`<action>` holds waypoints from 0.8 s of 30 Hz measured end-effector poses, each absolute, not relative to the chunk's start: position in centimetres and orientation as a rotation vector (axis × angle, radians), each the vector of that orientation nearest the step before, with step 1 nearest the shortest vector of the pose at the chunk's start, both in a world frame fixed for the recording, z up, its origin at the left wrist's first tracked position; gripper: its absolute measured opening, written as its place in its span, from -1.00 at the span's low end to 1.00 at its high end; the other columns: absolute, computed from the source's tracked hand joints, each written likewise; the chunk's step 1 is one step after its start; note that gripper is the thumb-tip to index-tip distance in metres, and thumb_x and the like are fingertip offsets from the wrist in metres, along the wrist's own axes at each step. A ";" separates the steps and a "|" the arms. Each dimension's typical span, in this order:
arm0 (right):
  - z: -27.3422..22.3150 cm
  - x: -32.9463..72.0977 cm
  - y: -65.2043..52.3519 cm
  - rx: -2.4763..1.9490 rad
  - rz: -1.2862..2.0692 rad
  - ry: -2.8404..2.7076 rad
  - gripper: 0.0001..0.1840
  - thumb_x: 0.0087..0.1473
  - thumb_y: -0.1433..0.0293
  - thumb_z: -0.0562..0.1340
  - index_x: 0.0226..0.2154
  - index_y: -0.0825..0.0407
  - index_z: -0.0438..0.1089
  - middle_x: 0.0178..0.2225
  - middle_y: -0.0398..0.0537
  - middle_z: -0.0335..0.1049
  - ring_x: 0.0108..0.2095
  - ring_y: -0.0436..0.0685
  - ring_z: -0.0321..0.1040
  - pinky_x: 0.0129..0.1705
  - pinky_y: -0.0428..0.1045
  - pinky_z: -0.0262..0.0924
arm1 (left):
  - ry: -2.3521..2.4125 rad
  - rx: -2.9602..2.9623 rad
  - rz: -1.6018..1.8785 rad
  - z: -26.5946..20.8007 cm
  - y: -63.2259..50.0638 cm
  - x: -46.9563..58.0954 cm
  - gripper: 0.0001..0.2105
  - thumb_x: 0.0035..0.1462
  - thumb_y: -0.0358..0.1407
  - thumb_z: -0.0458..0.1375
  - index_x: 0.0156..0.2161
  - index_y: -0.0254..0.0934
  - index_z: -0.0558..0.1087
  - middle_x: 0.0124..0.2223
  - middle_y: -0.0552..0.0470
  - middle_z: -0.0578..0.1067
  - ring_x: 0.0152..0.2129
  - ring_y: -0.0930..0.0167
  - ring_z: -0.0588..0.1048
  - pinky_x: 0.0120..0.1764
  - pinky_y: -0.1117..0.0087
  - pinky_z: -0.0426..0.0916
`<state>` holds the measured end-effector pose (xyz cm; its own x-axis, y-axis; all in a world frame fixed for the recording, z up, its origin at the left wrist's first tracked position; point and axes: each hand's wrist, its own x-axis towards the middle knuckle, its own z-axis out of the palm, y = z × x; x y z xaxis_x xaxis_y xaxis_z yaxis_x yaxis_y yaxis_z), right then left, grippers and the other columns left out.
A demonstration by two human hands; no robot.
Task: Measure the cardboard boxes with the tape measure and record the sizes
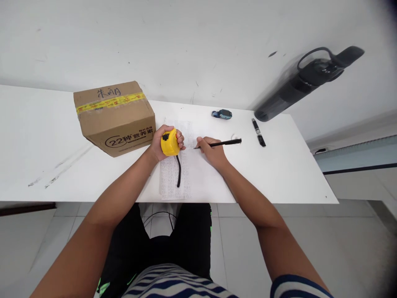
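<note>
My left hand [160, 145] is closed around a yellow tape measure [169, 145], whose black wrist strap [179, 171] hangs down over the paper. In my right hand [214, 153] is a slim black pen [229, 142], held in a writing grip with its tip at the paper. The white paper [173, 182] lies flat on the table, its left part covered in dense small writing. Part of the sheet is hidden under my left hand. Just left of that hand stands a closed cardboard box [118, 120] with yellow tape and handwriting on top.
A white table [279, 178] runs against the wall. Toward its right end stands a dark water bottle [287, 95] with a carry loop. Near it lie a thick black marker-like pen [258, 132] and a small blue-and-black object [222, 114]. The table's front edge is close to my body.
</note>
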<state>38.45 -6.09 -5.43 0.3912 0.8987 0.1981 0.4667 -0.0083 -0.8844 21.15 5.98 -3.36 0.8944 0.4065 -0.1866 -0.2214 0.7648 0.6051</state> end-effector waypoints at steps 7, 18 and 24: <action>-6.1 39.6 -5.8 -1.669 -0.127 -1.265 -0.72 0.24 0.14 0.17 -0.17 -0.02 0.42 -0.24 -0.04 0.33 -0.32 0.09 0.31 -0.22 0.04 0.28 | 0.310 0.621 0.345 -3.2 6.0 21.2 -0.65 0.17 -0.18 0.00 -0.55 -0.33 0.39 -0.55 0.01 0.39 -0.63 0.43 0.42 -0.33 0.30 0.45; -7.5 41.7 -5.4 -2.097 -0.110 -1.235 -0.64 0.25 0.30 0.07 0.05 -0.02 0.37 -0.09 0.03 0.32 -0.30 0.11 0.33 -0.29 0.03 0.25 | 0.312 0.634 0.348 -3.4 6.2 21.1 -0.68 0.15 -0.18 0.01 -0.52 -0.33 0.40 -0.54 0.01 0.40 -0.61 0.43 0.43 -0.31 0.31 0.44; -7.3 41.6 -5.3 -2.158 -0.041 -1.245 -0.64 0.24 0.31 0.09 0.01 -0.01 0.45 -0.16 0.02 0.37 -0.28 0.14 0.34 -0.29 0.03 0.22 | 0.312 0.632 0.347 -3.5 6.2 21.1 -0.68 0.15 -0.17 0.02 -0.53 -0.32 0.39 -0.54 0.02 0.40 -0.62 0.43 0.43 -0.31 0.30 0.44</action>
<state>41.58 -5.35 -7.32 0.5513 0.7672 0.3278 0.7871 -0.3479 -0.5094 21.10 6.20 -3.49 0.8966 0.4062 -0.1765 -0.2192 0.7532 0.6203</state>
